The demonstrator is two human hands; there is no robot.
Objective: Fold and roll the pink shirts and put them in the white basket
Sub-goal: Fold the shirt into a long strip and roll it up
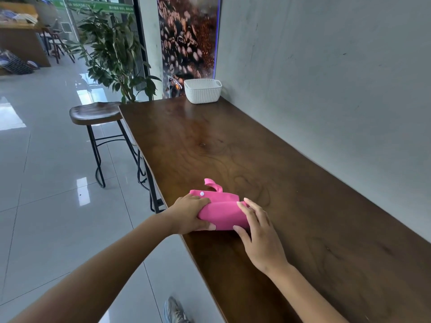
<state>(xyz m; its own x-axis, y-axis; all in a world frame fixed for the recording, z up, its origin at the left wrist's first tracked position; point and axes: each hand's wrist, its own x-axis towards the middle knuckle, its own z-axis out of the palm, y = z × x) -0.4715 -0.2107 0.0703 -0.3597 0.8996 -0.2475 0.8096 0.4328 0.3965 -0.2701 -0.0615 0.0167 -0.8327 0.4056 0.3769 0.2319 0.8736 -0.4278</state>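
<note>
Both hands, left (pixel 190 212) gripping and right (pixel 255 226) pressing with loosely spread fingers, are keeping the rolled pink cotton shirt (pixel 222 212) from unrolling on the long dark wooden bench (pixel 291 183), well short of the white woven-plastic basket (pixel 203 90).

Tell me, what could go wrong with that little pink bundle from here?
The pink shirt lies close to the near edge of the wooden table, so a nudge from the left hand could tip it to the floor. A loose strap sticks out of the roll, so it may unravel once the right hand lets go. The white basket stands at the far end, a long carry in which the roll could loosen.
</note>
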